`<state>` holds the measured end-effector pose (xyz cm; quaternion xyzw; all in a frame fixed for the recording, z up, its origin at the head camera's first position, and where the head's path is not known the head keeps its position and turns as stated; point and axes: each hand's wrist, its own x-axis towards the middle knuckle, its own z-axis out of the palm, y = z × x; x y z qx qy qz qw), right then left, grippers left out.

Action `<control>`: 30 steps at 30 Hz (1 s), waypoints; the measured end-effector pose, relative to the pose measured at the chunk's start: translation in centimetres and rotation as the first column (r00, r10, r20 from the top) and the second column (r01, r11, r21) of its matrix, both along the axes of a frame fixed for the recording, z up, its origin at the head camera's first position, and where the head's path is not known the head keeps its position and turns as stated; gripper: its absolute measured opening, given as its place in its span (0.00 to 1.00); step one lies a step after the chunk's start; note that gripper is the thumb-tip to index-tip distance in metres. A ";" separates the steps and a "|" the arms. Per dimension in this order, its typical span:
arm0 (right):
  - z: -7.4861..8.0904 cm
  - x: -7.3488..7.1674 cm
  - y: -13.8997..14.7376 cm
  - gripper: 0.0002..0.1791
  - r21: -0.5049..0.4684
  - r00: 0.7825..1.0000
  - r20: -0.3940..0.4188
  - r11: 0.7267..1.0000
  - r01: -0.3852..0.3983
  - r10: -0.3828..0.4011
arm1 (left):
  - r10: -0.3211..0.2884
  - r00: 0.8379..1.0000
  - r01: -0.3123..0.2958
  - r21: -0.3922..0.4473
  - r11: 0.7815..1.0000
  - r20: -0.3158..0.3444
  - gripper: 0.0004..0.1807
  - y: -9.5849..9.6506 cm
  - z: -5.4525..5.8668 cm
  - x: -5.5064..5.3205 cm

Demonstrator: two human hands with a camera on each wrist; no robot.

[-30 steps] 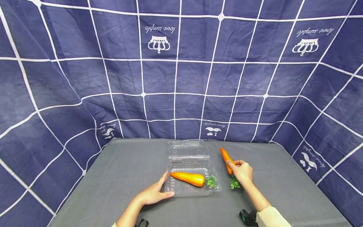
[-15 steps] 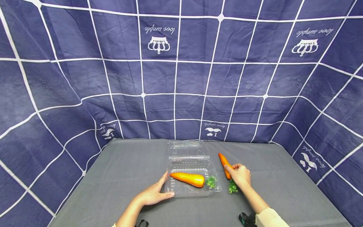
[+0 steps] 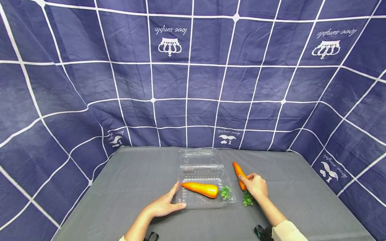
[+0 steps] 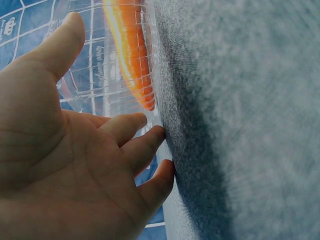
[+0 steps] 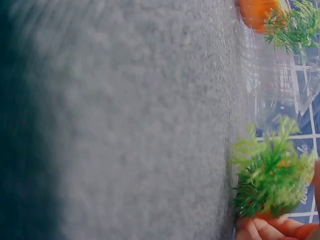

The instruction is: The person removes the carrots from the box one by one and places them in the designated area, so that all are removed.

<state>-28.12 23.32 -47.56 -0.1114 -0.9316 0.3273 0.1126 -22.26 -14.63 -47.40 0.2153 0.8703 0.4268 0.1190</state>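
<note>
In the head view a clear plastic clamshell box (image 3: 201, 203) lies unfolded, its lid (image 3: 199, 157) tipped to the back. Inside its tray rests an orange carrot (image 3: 200, 189), with green leaves (image 3: 225, 192) at the thick end. My left hand (image 3: 163, 203) rests against the tray's left side, thumb and fingers spread; the left wrist view shows relaxed fingers (image 4: 152, 145) beside the plastic. To the right of the box, my right hand (image 3: 256, 186) pinches a second carrot (image 3: 239, 172) by its upper body, the tip pointing away. Its leafy top (image 5: 275, 175) fills the right wrist view's lower corner.
Grey cloth (image 3: 135, 174) covers the table. A navy curtain with white grid lines (image 3: 205, 83) hangs behind it and along both sides. A black strap (image 3: 264, 231) sits at the right wrist.
My right hand has brought the second carrot slightly nearer to me and to the left, then has held nearly still. The left hand and the box have stayed in place.
</note>
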 end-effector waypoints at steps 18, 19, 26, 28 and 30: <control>3.8 -0.5 -2.3 0.21 -0.088 0.987 -0.160 0.995 -0.037 0.022 | -0.004 1.000 0.004 -0.012 1.000 -0.012 0.53 0.1 0.2 0.1; 4.0 -0.5 -2.6 0.20 -0.096 0.986 -0.165 0.994 -0.044 0.028 | -0.003 1.000 0.003 -0.014 1.000 -0.013 0.53 0.1 0.2 0.1; 4.7 -0.5 -4.9 0.18 -0.145 0.978 -0.190 0.983 -0.111 0.083 | -0.006 1.000 0.006 -0.008 1.000 -0.019 0.52 0.1 0.3 0.2; 4.8 -0.4 -5.6 0.17 -0.150 0.975 -0.201 0.980 -0.130 0.098 | -0.006 1.000 0.006 -0.006 1.000 -0.019 0.52 0.1 0.2 0.1; 4.8 -0.4 -6.2 0.17 -0.152 0.971 -0.211 0.977 -0.147 0.113 | -0.003 1.000 0.003 -0.006 1.000 -0.017 0.53 0.1 0.2 0.1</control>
